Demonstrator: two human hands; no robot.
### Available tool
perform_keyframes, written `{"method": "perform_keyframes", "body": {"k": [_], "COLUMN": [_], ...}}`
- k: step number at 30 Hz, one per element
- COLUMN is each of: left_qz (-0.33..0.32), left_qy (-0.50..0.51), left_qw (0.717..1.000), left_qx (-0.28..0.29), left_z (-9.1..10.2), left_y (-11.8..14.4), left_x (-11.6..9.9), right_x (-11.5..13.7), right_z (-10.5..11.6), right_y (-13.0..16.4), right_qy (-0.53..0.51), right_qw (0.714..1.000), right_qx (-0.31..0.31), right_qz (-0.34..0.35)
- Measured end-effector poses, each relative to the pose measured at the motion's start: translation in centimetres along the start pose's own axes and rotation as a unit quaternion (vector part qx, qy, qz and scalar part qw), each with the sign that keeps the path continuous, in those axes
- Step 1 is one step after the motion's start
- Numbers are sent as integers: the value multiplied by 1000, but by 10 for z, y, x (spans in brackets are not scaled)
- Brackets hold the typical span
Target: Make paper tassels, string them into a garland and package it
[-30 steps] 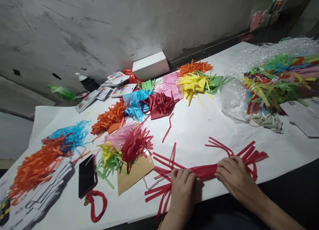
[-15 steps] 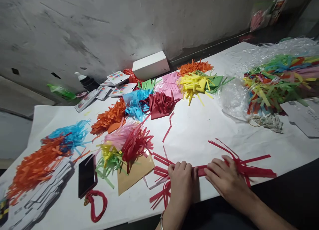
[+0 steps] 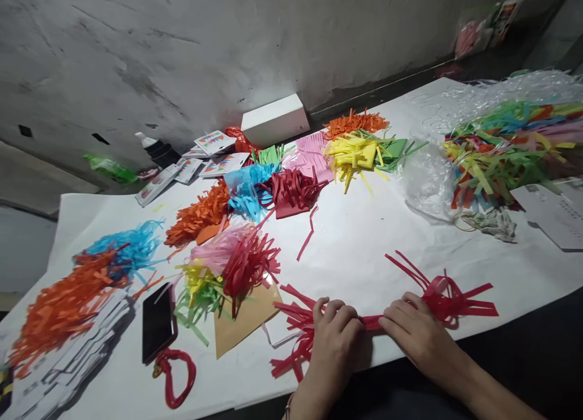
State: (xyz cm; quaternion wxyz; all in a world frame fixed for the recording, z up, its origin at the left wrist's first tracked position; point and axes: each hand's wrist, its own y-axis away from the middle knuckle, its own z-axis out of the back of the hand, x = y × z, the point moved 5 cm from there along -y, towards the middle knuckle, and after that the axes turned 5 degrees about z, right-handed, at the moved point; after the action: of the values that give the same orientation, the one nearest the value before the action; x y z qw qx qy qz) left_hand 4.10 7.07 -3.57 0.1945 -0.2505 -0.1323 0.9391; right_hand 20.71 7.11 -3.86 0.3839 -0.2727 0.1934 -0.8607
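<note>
A red fringed paper tassel lies across the front of the table, its middle drawn into a narrow band. Around the left part of that band my left hand is closed, with loose red strips fanning out beyond it. My right hand grips the band a short way to the right, its fingers curled over the paper. Past it, more red strips loop and spread on the white sheet. Both thumbs are mostly hidden. Left of my left hand lies a brown paper piece under a bunch of red and pink fringe.
A phone and a red cord loop lie at the left front. Orange fringe rests on white paper pieces. Several coloured fringe bundles and a white box line the back. Multicoloured tassels and clear plastic are at right.
The band between my hands has become narrower and rounder. The strips at the right end have lifted into loops, and both hands have shifted slightly.
</note>
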Motion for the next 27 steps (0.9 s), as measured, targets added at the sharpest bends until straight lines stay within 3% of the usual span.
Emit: {"method": "perform_keyframes", "body": {"k": [7, 14, 17, 21, 24, 27], "left_qz": [22, 129, 143, 144, 140, 102], "left_qy": [15, -2, -21, -36, -48, -37], "left_qw": [1000, 991, 987, 984, 984, 992], "left_qx": [8, 47, 73, 96, 98, 68], "left_z": [5, 3, 0, -1, -1, 2], "left_y": [5, -4, -7, -9, -10, -10], "left_x": [-7, -5, -3, -3, -3, -5], "right_x": [-21, -26, -21, -8, 3, 4], "right_z": [30, 25, 26, 23, 7, -2], "right_y": [29, 25, 20, 13, 7, 2], "right_qy": [2, 77, 105, 102, 24, 1], "right_qw": [998, 978, 970, 981, 998, 1000], "right_qx": [-51, -77, -77, -88, -44, -12], "right_qz": [-25, -180, -205, -142, -40, -14]}}
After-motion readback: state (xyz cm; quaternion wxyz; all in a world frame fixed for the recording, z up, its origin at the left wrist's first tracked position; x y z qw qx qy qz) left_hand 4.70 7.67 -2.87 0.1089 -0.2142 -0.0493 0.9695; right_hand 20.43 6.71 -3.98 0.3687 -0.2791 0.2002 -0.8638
